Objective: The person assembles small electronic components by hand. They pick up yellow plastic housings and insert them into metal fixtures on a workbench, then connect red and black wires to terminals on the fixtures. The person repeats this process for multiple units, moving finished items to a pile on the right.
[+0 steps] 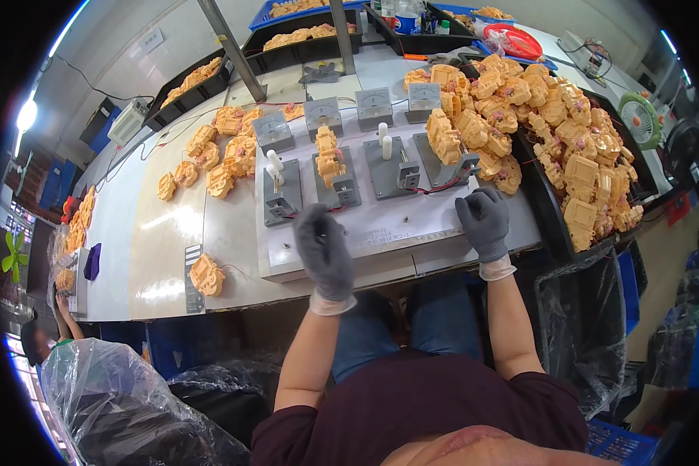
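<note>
Both of my hands wear grey gloves. My left hand (pixel 324 252) has curled fingers in front of the second test fixture (pixel 348 177), near the end of its red wire; whatever its fingers hold is hidden. A pale orange plastic housing (pixel 328 158) stands upright on that fixture. At the front of the rightmost fixture (pixel 429 147), my right hand (pixel 485 223) is closed beside its grey block and wires; I cannot make out anything in its fingers. Another orange housing (pixel 443 137) sits on this fixture. The first fixture (pixel 282 194) and third fixture (pixel 396 167) carry white pegs and no housing.
Several grey analog meters (pixel 322 116) line the back of the white board (pixel 380 225). Orange housings heap over a black tray (pixel 555 225) at right. More lie loose at left, one single housing (pixel 206 276) near the front edge. Two metal posts (pixel 233 50) rise behind.
</note>
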`<state>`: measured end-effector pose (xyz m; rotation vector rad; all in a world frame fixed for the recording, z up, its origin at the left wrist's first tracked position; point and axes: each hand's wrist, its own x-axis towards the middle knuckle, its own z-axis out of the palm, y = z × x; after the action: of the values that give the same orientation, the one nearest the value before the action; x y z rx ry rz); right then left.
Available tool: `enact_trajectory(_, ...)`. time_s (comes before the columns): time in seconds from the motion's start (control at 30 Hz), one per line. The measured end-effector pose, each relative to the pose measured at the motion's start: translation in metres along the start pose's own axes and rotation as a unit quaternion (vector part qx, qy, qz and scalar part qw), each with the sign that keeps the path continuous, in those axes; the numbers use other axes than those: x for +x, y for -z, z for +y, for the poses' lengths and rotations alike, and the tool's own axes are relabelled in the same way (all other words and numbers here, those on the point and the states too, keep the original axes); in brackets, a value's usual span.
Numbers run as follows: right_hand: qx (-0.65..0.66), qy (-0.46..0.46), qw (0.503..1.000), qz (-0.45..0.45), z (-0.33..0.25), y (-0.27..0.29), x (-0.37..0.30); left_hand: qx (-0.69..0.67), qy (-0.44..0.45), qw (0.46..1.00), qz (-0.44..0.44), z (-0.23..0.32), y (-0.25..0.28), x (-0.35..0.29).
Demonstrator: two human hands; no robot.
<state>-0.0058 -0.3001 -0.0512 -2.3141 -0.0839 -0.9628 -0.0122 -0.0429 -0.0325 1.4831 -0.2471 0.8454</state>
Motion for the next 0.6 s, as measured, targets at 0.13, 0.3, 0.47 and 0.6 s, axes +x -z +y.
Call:
enact_trajectory(0.13, -0.027, 0.000, 0.999, -0.039, -0.004, 0.004, 0.003, 0.028, -0.109, 0.981, -0.159, 0.019, -0.035, -0.021)
enact_trajectory(0.3, -0.036, 0.010, 0.994, -0.105, -0.006, 0.016, 0.005, -0.050, -0.064, 0.964, -0.253, 0.026, -0.094, -0.034)
enact_trajectory(0.47, 0.016, 0.031, 0.991, -0.128, 0.002, 0.022, 0.005, -0.014, -0.038, 0.966, -0.256, 0.016, -0.132, -0.030)
enact_trajectory(0.6, 0.068, -0.001, 0.988, -0.137, 0.009, 0.020, 0.007, 0.033, -0.001, 0.963, -0.266, 0.013, -0.141, -0.033)
